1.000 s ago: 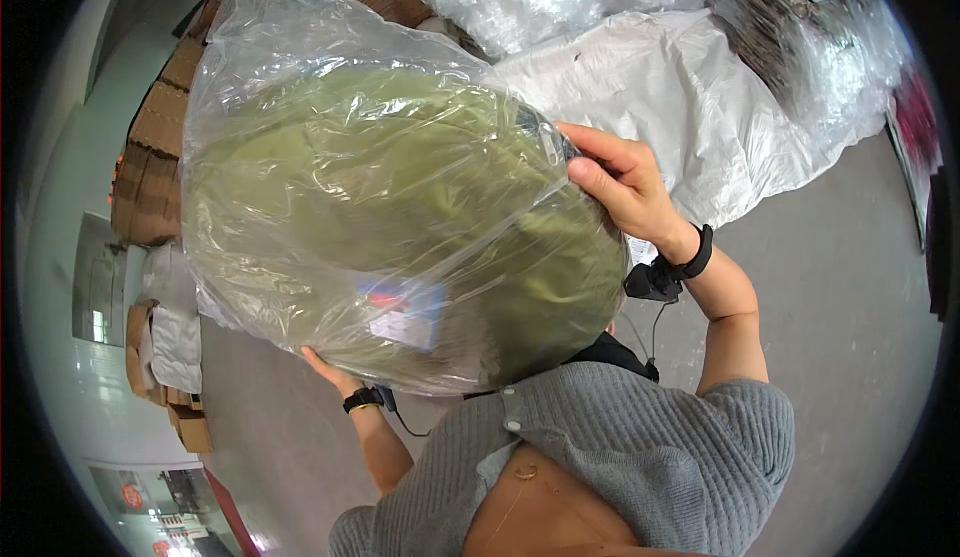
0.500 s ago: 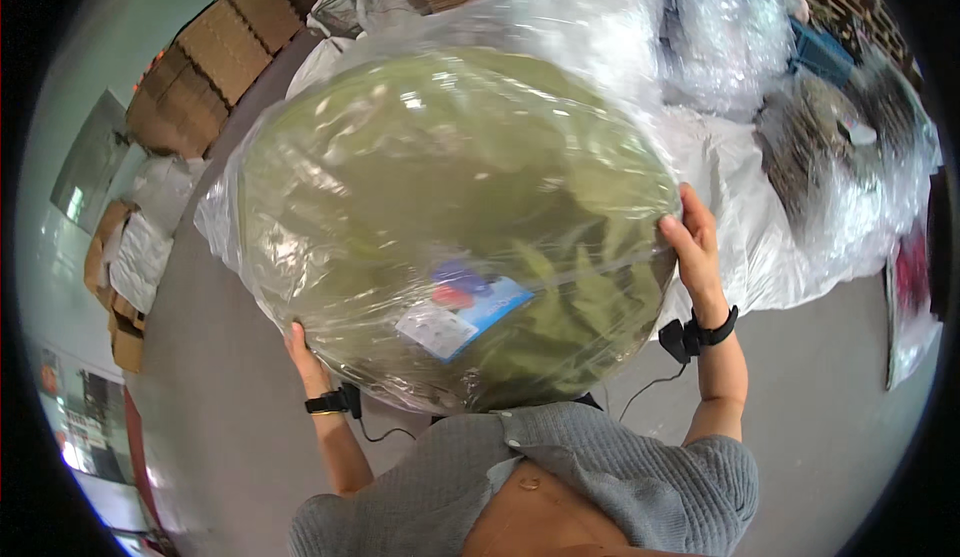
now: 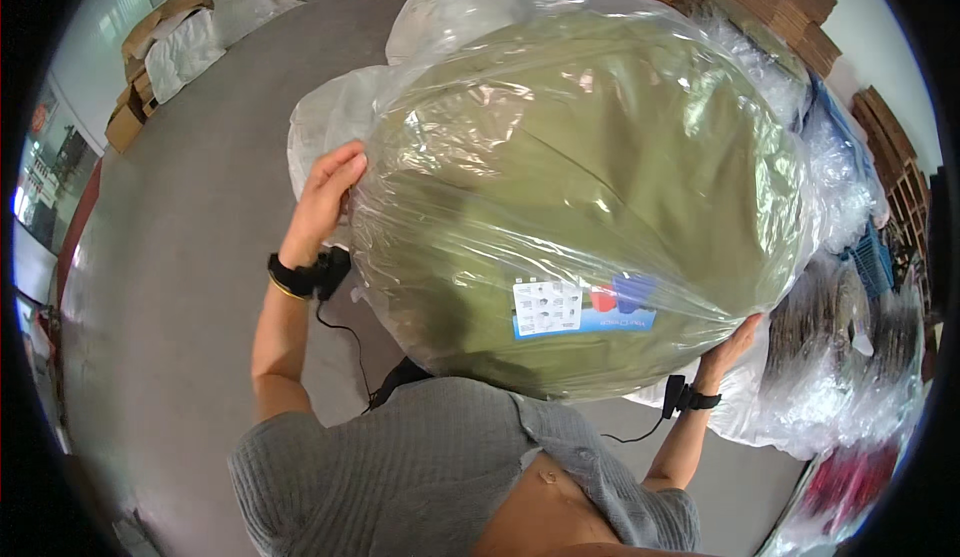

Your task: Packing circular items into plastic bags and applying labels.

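Package (image 3: 600, 167): round, broad, olive green, inside a clear bag (image 3: 470, 117). Held up directly in front of the torso, above the grey floor (image 3: 200, 267), broad face turned toward the camera. Creased and glossy across the film; shaded at lower left of the face.

Cardboard (image 3: 790, 2): brown, stacked beyond the package at upper right.

Bundles (image 3: 840, 357): wrapped in clear film, at right; contents too blurred to tell.

Shirt (image 3: 420, 457): grey, ribbed, just below the package's near edge.

Sacks (image 3: 325, 127): white, partly covered by the package at its left edge; more at upper left near the wall.

Crate (image 3: 872, 262): blue, among the bundles.

Label (image 3: 585, 307): blue and white with red and blue shapes, beneath the film on the lower part of the face.

Hands: well apart, both clamped on the package. Left hand (image 3: 328, 192) at the left edge, thumb uppermost. Right hand (image 3: 735, 345) at the lower right edge, partly hidden.

Straps (image 3: 288, 275): black, one on each wrist, each with a small black box and thin cable.
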{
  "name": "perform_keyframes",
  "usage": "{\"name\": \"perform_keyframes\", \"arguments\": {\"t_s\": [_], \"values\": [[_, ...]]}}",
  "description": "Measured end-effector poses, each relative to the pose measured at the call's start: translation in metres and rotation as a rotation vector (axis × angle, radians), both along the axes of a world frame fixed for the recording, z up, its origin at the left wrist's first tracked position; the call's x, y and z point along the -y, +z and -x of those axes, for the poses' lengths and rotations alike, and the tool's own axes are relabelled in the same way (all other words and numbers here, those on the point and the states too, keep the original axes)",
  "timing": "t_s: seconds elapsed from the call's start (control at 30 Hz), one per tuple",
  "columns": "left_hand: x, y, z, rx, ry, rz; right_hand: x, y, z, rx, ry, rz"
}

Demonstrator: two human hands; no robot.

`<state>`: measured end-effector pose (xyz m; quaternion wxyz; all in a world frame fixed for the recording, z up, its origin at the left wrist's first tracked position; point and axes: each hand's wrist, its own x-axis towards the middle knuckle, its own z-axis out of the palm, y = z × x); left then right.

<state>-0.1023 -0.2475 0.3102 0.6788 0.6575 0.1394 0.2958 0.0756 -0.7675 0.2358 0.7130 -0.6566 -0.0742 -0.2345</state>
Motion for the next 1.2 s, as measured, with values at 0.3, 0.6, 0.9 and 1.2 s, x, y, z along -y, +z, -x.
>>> {"name": "perform_keyframes", "arguments": {"t_s": [0.3, 0.6, 0.9, 1.2], "values": [[0.005, 0.142, -0.075, 0.083, -0.588, -0.616, 0.014, -0.016, 0.026, 0.041, -0.081, -0.007], [0.020, 0.160, -0.113, 0.252, -0.061, -0.503, 0.017, -0.015, 0.041, 0.025, -0.397, -0.040], [0.057, 0.201, -0.101, 0.196, -0.250, -0.563, 0.018, -0.018, 0.045, 0.162, -0.392, 0.115], [-0.035, 0.117, -0.096, 0.338, -0.456, -0.440, 0.032, -0.031, 0.046, 0.230, -0.708, 0.490]]}}
